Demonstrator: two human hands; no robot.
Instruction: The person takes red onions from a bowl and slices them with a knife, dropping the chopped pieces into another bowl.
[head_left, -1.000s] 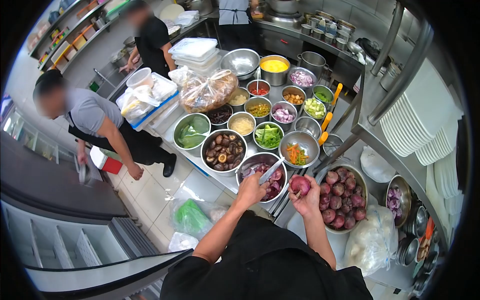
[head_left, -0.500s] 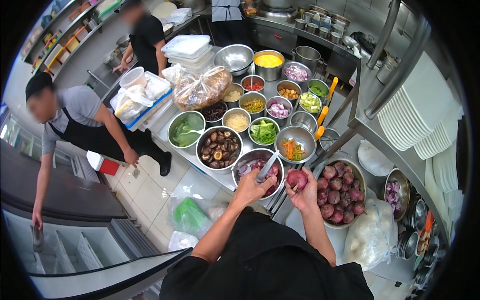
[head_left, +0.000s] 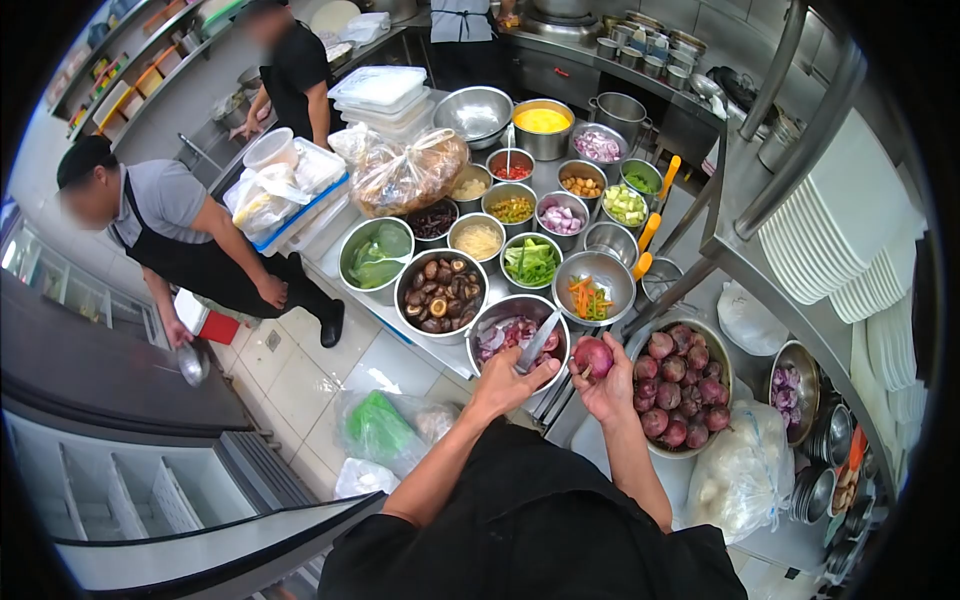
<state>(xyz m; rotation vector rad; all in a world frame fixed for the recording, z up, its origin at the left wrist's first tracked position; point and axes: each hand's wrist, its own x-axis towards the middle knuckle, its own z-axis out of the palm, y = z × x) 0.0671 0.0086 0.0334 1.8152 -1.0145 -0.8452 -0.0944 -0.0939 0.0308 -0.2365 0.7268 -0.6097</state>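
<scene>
My left hand (head_left: 503,386) is closed round a knife (head_left: 540,342), its blade angled up over a steel bowl (head_left: 480,355) of red onion pieces and peel. Just to the right, my right hand (head_left: 610,396) grips a whole red onion (head_left: 593,357) from below and behind. The knife blade and the onion are apart. Beside my right hand stands a large steel bowl heaped with whole red onions (head_left: 684,385). Beyond the knife sits a bowl of cut carrot and green strips (head_left: 588,299). The knife handle is mostly hidden in my fingers.
Mushrooms (head_left: 440,292) fill a bowl at left, among several pots of cut vegetables. A clear bag of pale produce (head_left: 735,465) lies at right, below stacked white plates (head_left: 815,240). On the left, a co-worker (head_left: 185,215) stands by an open freezer (head_left: 130,480). Bags (head_left: 385,430) rest low at left.
The co-worker at left has straightened up and drawn a metal item out from over the open freezer. My hands, the knife and the onion have barely moved.
</scene>
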